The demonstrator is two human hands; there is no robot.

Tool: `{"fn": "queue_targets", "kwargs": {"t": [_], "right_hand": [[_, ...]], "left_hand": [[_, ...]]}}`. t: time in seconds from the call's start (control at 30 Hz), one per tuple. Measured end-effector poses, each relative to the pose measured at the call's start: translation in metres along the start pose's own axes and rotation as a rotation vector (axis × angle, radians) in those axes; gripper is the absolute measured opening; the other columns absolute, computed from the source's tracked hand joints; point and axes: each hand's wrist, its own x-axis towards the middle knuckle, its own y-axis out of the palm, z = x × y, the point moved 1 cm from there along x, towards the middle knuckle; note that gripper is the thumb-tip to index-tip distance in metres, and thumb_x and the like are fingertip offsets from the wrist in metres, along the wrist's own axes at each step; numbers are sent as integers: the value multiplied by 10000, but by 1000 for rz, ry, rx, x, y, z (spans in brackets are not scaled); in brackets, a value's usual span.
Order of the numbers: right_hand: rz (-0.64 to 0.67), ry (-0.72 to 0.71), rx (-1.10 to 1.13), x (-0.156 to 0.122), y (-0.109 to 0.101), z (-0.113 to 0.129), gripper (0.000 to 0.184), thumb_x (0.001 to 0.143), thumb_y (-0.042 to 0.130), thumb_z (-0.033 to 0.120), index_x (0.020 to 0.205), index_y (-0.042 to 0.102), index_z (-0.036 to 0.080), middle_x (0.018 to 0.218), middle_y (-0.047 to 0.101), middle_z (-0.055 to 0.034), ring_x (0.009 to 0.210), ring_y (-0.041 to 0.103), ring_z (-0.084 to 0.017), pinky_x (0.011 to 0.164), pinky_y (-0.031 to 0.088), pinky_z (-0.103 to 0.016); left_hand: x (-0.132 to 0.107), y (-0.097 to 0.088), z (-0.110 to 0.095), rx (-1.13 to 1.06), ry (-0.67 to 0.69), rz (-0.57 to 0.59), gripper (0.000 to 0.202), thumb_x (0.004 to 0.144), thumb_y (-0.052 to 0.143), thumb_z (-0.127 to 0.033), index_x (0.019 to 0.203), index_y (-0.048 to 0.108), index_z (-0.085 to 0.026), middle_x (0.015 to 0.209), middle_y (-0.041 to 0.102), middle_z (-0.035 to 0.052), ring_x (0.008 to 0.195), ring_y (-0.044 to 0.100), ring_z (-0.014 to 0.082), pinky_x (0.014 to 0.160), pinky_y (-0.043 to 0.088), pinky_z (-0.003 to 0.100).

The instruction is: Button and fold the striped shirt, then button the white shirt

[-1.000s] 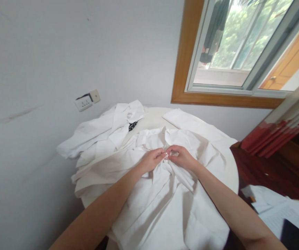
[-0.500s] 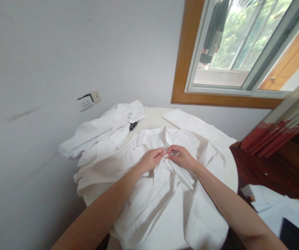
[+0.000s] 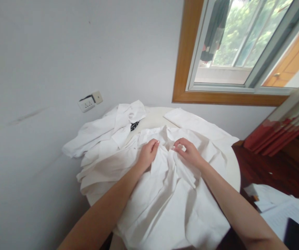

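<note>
1. On the round worktop [image 3: 234,175], the white garment [image 3: 162,211] lies spread in front of me, its near end draping over the edge.
2. Left grip [image 3: 147,153]: fingers and thumb together, clamped on a fold near the garment's upper middle.
3. Right grip [image 3: 190,152]: fingertips pinched on cloth just opposite, a narrow gap between it and the left.
4. Done: the garment is laid out, and both grips are in place on it.
5. Left undone: the cloth is neither flat nor folded; deep creases run from my grips toward me. Whether any button is fastened, I cannot tell.
6. Adjacent items: a heap of white clothing [image 3: 101,129] at far left, beside a black patterned piece [image 3: 134,126]; a flatter white cloth [image 3: 200,124] at far right. Neither grip touches these.
</note>
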Motion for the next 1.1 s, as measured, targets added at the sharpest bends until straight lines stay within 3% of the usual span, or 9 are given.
{"fn": "queue_targets", "kwargs": {"t": [0.1, 0.23, 0.4, 0.53, 0.67, 0.77, 0.87, 1.0, 1.1], "right_hand": [[-120, 67, 27, 3, -9, -11, 167, 869, 487, 378, 853, 516, 214, 874, 618, -43, 865, 569, -184, 781, 416, -301], [-292, 130, -43, 17, -22, -24, 167, 867, 463, 382, 850, 441, 218, 718, 511, -1, 687, 509, -157, 620, 384, -260], [-413, 161, -141, 45, -29, -32, 136, 866, 446, 350, 877, 432, 215, 697, 468, 18, 608, 451, -144, 587, 345, -261], [-392, 226, -176, 53, -15, -38, 207, 860, 432, 304, 1030, 476, 194, 676, 505, 13, 602, 468, -163, 604, 361, -279], [-327, 124, -319, 46, 0, -33, 260, 856, 409, 212, 1060, 567, 176, 881, 592, -91, 866, 526, -227, 788, 393, -358], [-277, 39, -507, 39, 6, -18, 287, 811, 457, 138, 1047, 613, 189, 1158, 541, -138, 1130, 428, -281, 949, 309, -445], [-153, -98, -617, 38, 14, -3, 418, 794, 481, 118, 1190, 548, 232, 1356, 425, -96, 1306, 253, -286, 1062, 138, -510], [-74, -113, -659, 37, 28, -3, 467, 848, 455, 167, 1309, 442, 238, 1196, 555, -100, 1267, 317, -269, 1081, 32, -550], [-68, -47, -655, 36, 33, -13, 278, 882, 464, 255, 1131, 586, 226, 999, 609, -103, 1100, 443, -261, 1078, 97, -531]], "left_hand": [[7, -19, 1, 93, -16, -146, 276, 928, 312, -358, 856, 524, -197, 762, 573, 11, 737, 536, 140, 698, 387, 225], [21, -50, 0, 199, -19, -317, 285, 935, 298, -357, 877, 524, -193, 754, 568, 17, 730, 537, 146, 687, 383, 228], [50, -64, 11, 360, 18, -270, 296, 938, 299, -349, 921, 544, -184, 807, 604, 48, 776, 558, 174, 722, 405, 264], [58, -54, 18, 618, 9, -98, 184, 875, 435, -253, 884, 588, -151, 917, 612, 134, 940, 544, 272, 811, 412, 377], [48, -36, -5, 668, 225, -78, 270, 822, 449, -103, 1053, 577, -157, 1237, 504, 157, 1195, 410, 295, 989, 321, 447], [42, -17, -25, 576, 343, 22, 342, 830, 401, -80, 1126, 549, -168, 1200, 537, 120, 1187, 428, 239, 1014, 324, 398], [43, 3, -25, 474, 260, 69, 340, 844, 390, -101, 1154, 522, -147, 1123, 581, 121, 1099, 500, 223, 959, 381, 377], [40, 18, -4, 310, 149, 115, 290, 855, 414, -142, 1120, 531, -152, 1040, 617, 104, 993, 559, 203, 906, 420, 361], [30, 17, 7, 248, 162, 93, 222, 854, 446, -188, 1027, 583, -163, 993, 611, 91, 981, 549, 208, 913, 415, 372]]}}
